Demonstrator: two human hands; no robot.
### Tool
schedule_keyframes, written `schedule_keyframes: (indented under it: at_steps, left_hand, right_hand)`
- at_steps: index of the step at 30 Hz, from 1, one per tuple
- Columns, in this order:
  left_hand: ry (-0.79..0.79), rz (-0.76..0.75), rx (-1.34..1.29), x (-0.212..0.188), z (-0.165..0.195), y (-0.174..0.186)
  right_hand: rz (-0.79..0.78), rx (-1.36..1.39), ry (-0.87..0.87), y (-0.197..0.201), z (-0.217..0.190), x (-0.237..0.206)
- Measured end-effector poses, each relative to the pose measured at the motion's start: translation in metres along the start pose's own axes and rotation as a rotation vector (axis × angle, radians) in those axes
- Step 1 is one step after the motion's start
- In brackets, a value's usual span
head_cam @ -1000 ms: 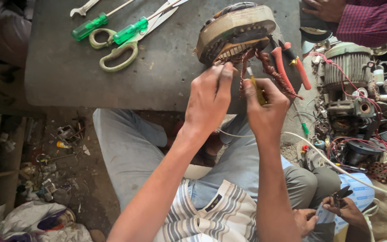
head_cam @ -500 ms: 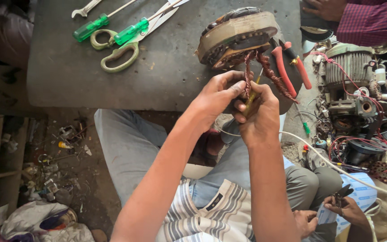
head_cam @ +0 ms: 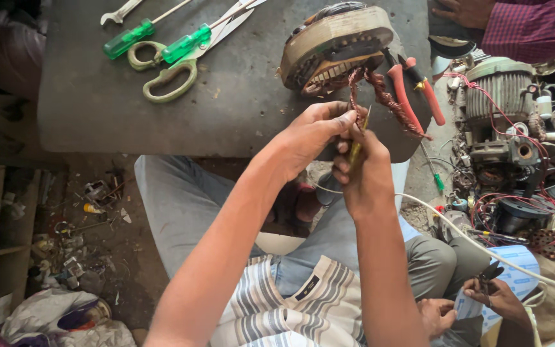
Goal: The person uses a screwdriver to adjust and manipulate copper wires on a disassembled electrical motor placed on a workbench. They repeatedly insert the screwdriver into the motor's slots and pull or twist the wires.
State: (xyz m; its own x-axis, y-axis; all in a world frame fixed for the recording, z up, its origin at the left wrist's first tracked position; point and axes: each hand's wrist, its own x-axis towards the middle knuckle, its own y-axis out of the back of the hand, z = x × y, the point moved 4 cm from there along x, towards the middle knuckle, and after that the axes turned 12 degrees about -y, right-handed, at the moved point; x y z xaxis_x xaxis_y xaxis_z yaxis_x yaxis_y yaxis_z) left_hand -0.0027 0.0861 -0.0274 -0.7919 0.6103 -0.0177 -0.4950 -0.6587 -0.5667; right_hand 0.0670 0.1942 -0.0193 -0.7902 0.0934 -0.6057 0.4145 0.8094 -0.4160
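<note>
Overhead, a worn grey tabletop (head_cam: 239,109) carries green-handled screwdrivers (head_cam: 181,45) and pale green scissors (head_cam: 168,71) near its far left edge, above a littered dirt floor (head_cam: 91,231). Motor parts (head_cam: 509,154) crowd the right side. At the tabletop's near right edge lies a round stator (head_cam: 335,45), its copper winding wires (head_cam: 387,99) hanging frayed and reddish. Just below it, the left hand (head_cam: 309,132) pinches a wire strand, fingers together. Touching it, the right hand (head_cam: 364,177) is clamped around a small yellow-handled tool (head_cam: 356,148).
</note>
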Motion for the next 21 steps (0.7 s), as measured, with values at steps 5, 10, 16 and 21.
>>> schedule_keyframes:
  at_steps: [5,10,16,21]
  left_hand:
    - [0.027,-0.004,0.022,0.007,-0.006,0.013]
    - [0.020,0.075,0.058,0.008,-0.007,0.015]
    - [-0.052,0.235,0.538,0.002,0.022,0.003]
    - [-0.177,0.288,0.883,-0.011,0.055,-0.009]
  right_hand:
    - [0.228,-0.429,0.348,0.005,0.004,-0.020]
    - [0.389,-0.887,0.873,-0.012,-0.020,-0.052]
    - [0.327,-1.288,1.190,-0.034,-0.043,-0.060]
    - [0.430,-1.366,1.058,-0.027,-0.036,-0.050]
